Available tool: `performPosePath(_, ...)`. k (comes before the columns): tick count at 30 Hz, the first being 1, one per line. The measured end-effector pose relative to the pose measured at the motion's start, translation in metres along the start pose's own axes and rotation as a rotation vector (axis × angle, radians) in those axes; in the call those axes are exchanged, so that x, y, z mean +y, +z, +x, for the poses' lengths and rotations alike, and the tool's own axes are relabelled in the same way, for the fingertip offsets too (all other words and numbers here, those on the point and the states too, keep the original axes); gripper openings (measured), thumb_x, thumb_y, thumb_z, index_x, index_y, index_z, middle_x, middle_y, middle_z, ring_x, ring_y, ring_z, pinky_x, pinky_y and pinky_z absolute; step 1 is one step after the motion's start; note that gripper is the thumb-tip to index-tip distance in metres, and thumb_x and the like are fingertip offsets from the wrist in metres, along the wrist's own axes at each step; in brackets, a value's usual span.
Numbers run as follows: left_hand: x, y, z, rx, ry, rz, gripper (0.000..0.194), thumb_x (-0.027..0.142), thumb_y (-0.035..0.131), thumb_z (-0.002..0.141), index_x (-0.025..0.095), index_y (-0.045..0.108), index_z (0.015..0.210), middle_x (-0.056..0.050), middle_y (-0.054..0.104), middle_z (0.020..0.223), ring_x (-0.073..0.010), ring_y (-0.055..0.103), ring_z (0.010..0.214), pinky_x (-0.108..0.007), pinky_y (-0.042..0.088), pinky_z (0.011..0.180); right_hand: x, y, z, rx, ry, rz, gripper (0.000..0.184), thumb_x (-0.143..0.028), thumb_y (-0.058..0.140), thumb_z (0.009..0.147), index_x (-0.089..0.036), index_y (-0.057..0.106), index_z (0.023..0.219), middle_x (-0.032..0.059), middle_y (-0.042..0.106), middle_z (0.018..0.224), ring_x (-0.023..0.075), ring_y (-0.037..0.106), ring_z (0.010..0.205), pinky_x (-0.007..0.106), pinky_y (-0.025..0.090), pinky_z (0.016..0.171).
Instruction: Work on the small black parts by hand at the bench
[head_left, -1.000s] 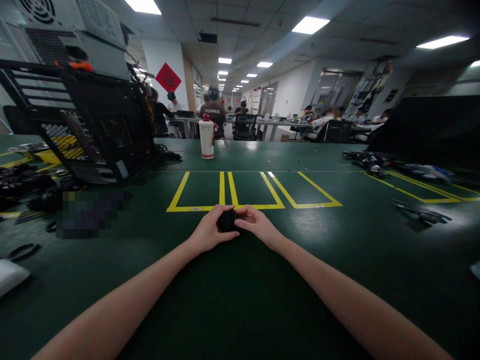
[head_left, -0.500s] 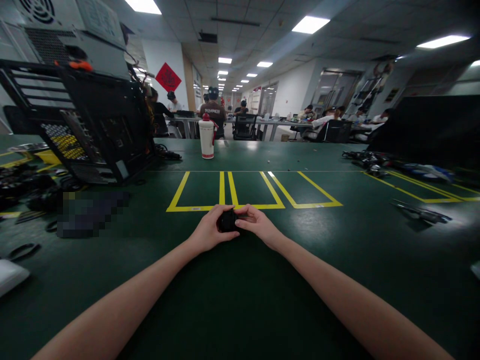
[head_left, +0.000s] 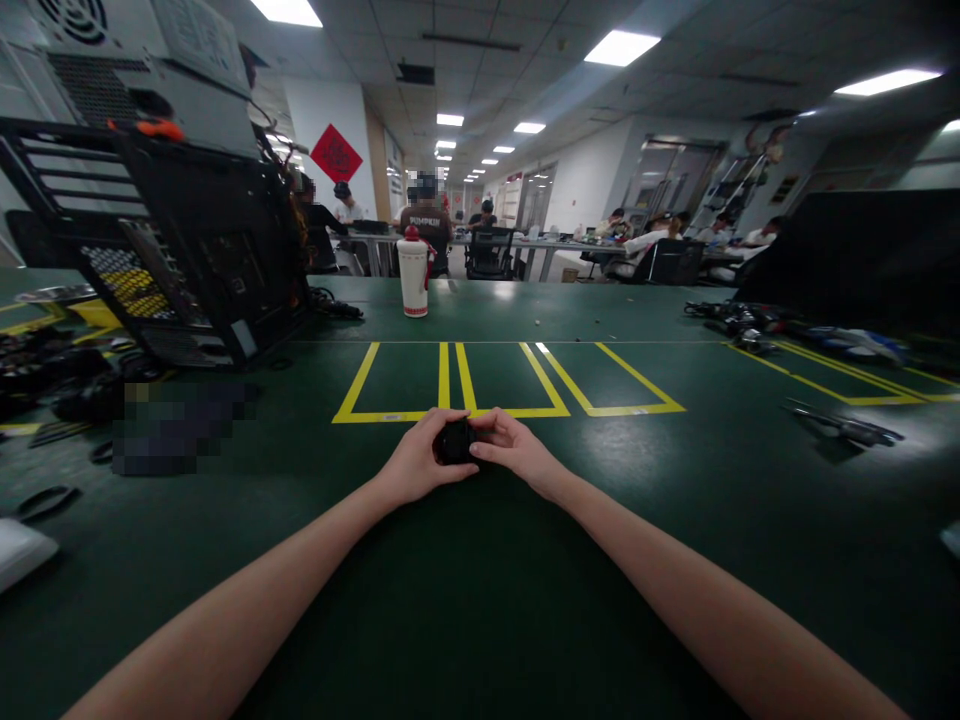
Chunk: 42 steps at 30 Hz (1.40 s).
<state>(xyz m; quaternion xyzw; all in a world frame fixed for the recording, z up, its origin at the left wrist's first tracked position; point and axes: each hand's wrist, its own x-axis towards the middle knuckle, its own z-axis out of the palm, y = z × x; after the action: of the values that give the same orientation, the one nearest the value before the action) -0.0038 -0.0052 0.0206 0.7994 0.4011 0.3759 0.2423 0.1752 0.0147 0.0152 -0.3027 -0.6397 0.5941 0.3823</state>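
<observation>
Between my two hands is a small black blocky object (head_left: 456, 443), too dark to name its kind. My left hand (head_left: 416, 460) curls round it from the left, thumb along the near side and fingers over the far side. From the right, my right hand (head_left: 517, 450) closes on it with thumb and fingertips; the right fingertips are partly hidden behind the thumb. Both hands are low over the green table (head_left: 480, 600), just in front of the yellow tape frames (head_left: 495, 413) marked on its top.
A black computer case (head_left: 217, 270) with a grey power supply unit (head_left: 150, 90) on it stands at left. Behind the tape stands a white tumbler (head_left: 414, 278) with a red lid. Metal tools (head_left: 844, 425) lie at right. People sit at tables (head_left: 525, 243) farther back.
</observation>
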Motion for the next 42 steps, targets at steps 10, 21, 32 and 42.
performPosePath(10, 0.0027, -0.0027, -0.0007, -0.018, 0.043, 0.024, 0.056, 0.023, 0.067, 0.062, 0.027, 0.040, 0.112, -0.003, 0.047, 0.107, -0.0216, 0.048, 0.098, -0.040, 0.041, 0.083, 0.0004, 0.0009, 0.0013, -0.002, 0.011, -0.016, 0.033, -0.021, 0.063, 0.066, -0.019, 0.050, 0.096, 0.0031, 0.055, 0.101, 0.0171, 0.053, 0.097, 0.038, 0.040, 0.090)
performPosePath(21, 0.0006, -0.0052, -0.0024, -0.030, 0.110, 0.072, 0.059, 0.021, 0.067, 0.062, 0.028, 0.038, 0.113, -0.001, 0.046, 0.108, -0.0199, 0.045, 0.102, -0.037, 0.038, 0.088, 0.0061, 0.0033, 0.0027, 0.032, -0.054, -0.030, 0.027, -0.025, 0.064, 0.066, -0.019, 0.051, 0.089, 0.0014, 0.056, 0.093, 0.0163, 0.056, 0.091, 0.037, 0.042, 0.087)
performPosePath(32, -0.0005, -0.0051, -0.0033, -0.024, 0.098, 0.078, 0.057, 0.022, 0.066, 0.064, 0.027, 0.038, 0.113, -0.003, 0.046, 0.107, -0.0199, 0.045, 0.100, -0.036, 0.040, 0.086, -0.0004, 0.0037, -0.0016, -0.036, -0.066, -0.054, 0.035, -0.020, 0.066, 0.062, -0.021, 0.048, 0.092, 0.0022, 0.053, 0.100, 0.0176, 0.053, 0.098, 0.037, 0.043, 0.086)
performPosePath(42, 0.0000, -0.0039, -0.0024, -0.018, 0.117, 0.073, 0.059, 0.022, 0.067, 0.063, 0.027, 0.038, 0.114, -0.003, 0.046, 0.107, -0.0199, 0.046, 0.100, -0.036, 0.040, 0.086, 0.0033, 0.0017, 0.0010, 0.023, -0.010, -0.119, 0.031, -0.027, 0.061, 0.068, -0.019, 0.050, 0.096, 0.0040, 0.055, 0.099, 0.0178, 0.055, 0.095, 0.039, 0.042, 0.087)
